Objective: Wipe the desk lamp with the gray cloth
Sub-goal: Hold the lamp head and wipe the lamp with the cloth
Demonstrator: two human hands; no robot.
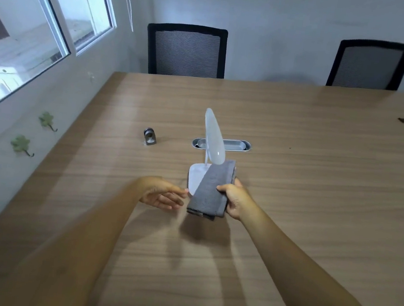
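- Desk lamp, a small white plastic one [212, 139] with a rounded flat base, a thin stem and a long translucent oval head, stands on the wood-grain table [292, 188] straight ahead of me, just beyond both my hands.
- Its head stands nearly upright, with its long axis running up and away from me and its lower tip just above the far end of the cloth; the base lies low, partly hidden under the cloth.
- My right hand [234, 201] is closed on the folded gray microfibre cloth [213, 192], pinching its right edge between thumb and fingers, and the cloth hangs across the right half of the lamp base.
- My left hand [163, 195] holds nothing: palm turned inward, fingers loosely spread, fingertips just beside the left edge of the base, touching it or nearly so. I cannot tell which.
- The two hands flank the base at about equal reach. The cloth hand is the one under the head, so I judge the head's long face is the surface I would stroke along its length, while the left hand steadies the base.
- A light lamp like this could tip if pushed sideways.
- Further off: a small metal clamp-like piece [150, 137], an oval cable slot [234, 145] and two black mesh chairs [186, 50].
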